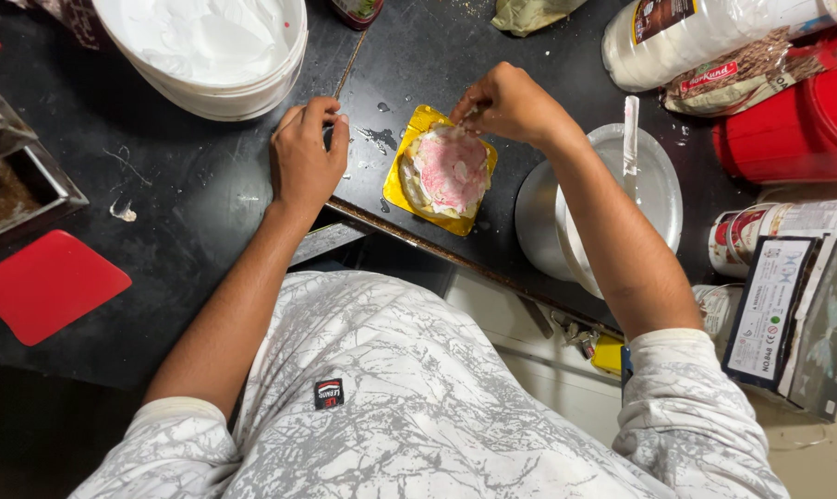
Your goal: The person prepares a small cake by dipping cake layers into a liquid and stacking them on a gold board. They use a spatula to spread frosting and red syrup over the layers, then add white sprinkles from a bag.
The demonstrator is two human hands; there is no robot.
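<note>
White marbled sleeves [418, 407] fill the bottom of the view, and both bare forearms reach up from them onto the black bench [188, 194]. At far left a red scraper [44, 286] lies flat on the bench, with a metal tray [17, 180] above it. A white bucket [215, 46] sits at the top, well apart from the hands. The left hand [306, 157] rests palm down on the bench, wrist straight, fingers [321, 111] curled under and closed on nothing, just beside the gold board [395, 180]. On that board, near the bench edge, sits a small round cake [448, 171] with pink icing on top and white at the rim. The right hand [509, 102] hovers at the cake's upper edge, wrist bent down, fingers pinched together on something small and pale; what it is cannot be told. Under the right forearm stand steel bowls [659, 185] with a white spatula [630, 139] in one. A red tub [797, 120] sits at far right.
</note>
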